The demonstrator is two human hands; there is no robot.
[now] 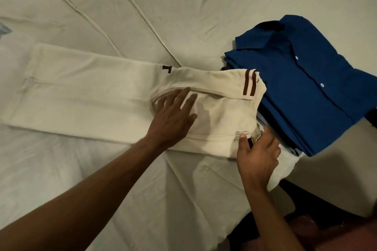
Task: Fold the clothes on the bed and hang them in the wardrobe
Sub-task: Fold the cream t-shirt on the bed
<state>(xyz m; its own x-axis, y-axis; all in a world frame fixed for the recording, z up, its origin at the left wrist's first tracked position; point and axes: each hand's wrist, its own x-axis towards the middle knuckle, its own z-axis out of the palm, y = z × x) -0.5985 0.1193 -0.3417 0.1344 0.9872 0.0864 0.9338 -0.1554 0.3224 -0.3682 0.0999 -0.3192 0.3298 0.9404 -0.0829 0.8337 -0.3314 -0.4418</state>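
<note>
Cream shirt (85, 91) — under left hand (173, 116)

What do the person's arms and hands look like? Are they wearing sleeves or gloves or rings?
No gloves. Both the left hand and the right hand are bare, and both forearms are bare as far as the picture shows, so no sleeves are visible. I can see no ring, watch or bracelet. The fingers are bare too.

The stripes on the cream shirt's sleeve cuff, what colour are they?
Dark reddish-brown: two parallel stripes across the cuff of the cream shirt, seen in the head view.
</note>
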